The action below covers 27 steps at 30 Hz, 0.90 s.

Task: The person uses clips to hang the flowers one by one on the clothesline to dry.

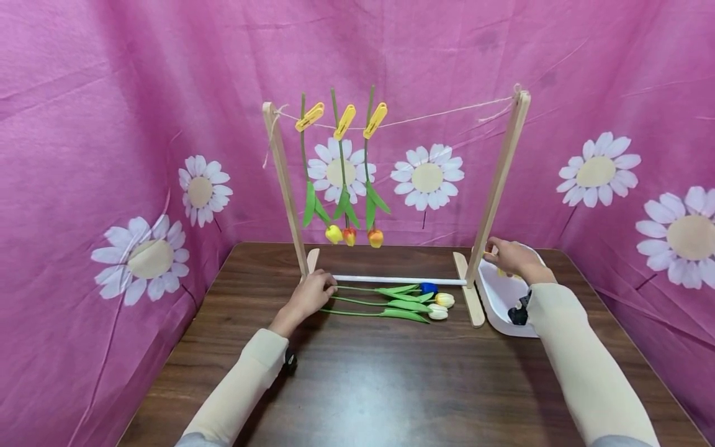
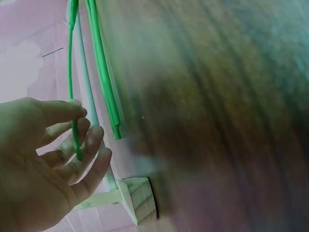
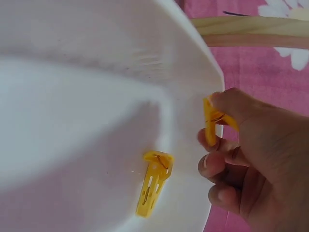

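My left hand (image 1: pixel 311 292) pinches the green stem (image 2: pixel 71 87) of an artificial tulip between thumb and fingers, apparently the blue tulip (image 1: pixel 429 288). Beside it on the table lie a yellow-white tulip (image 1: pixel 444 300) and a white tulip (image 1: pixel 438 312), blooms to the right. Over the white tray (image 1: pixel 497 313), my right hand (image 1: pixel 514 257) pinches a yellow clothespin (image 3: pixel 210 121). Another yellow clothespin (image 3: pixel 154 183) lies inside that tray. Three tulips hang bloom-down from a string (image 1: pixel 436 117), each clipped by a yellow clothespin (image 1: pixel 375 120).
A wooden frame holds the string between its left post (image 1: pixel 286 186) and right post (image 1: pixel 499 186). A white rod (image 1: pixel 399 280) joins the posts low down, behind the lying tulips. Behind the brown table (image 1: pixel 357 379) hangs a pink cloth (image 1: pixel 436 49) with printed daisies.
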{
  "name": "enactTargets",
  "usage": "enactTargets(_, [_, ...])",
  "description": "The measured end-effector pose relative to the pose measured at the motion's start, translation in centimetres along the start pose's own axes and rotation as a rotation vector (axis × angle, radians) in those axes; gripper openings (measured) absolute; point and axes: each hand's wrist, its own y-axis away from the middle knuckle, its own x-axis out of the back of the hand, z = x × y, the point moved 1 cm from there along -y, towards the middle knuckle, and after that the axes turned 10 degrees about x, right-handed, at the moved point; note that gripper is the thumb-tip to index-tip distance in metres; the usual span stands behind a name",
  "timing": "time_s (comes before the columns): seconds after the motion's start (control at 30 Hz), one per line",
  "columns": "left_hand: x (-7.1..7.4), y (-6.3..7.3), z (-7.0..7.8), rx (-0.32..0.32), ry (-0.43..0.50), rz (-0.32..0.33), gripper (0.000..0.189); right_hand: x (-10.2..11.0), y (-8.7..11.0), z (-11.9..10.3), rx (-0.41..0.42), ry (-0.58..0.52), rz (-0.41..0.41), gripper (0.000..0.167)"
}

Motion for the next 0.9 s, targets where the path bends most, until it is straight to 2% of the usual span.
enactTargets(0.13, [0.0,-0.1,-0.2,-0.006,0.080,0.023,0.006,0.4,0.5,0.0,-0.026,-0.073,0.041,0.039])
enactTargets(0.3, [0.5,-0.3,0.0,0.024,0.279,0.020,0.009,1.2,0.8,-0.1,-0.020,-0.165,0.122,0.040])
enactTargets(0.5, [1.5,-0.6,0.9,0.115,0.531,0.005,0.011,1.9,1.1,-0.1,-0.073,-0.295,0.154,0.045])
enactTargets(0.67, [2.0,-0.7,1.8,0.176,0.668,-0.031,0.013,2.1,1.3,-0.5,-0.081,-0.387,0.192,0.036])
enactTargets(0.8, [2.1,-0.7,2.4,0.190,0.794,-0.050,0.016,2.1,1.6,-0.8,-0.067,-0.510,0.239,0.029])
enactTargets(0.9, [1.9,-0.8,3.0,0.150,0.951,-0.060,0.020,2.0,1.7,-0.8,-0.079,-0.572,0.276,0.031])
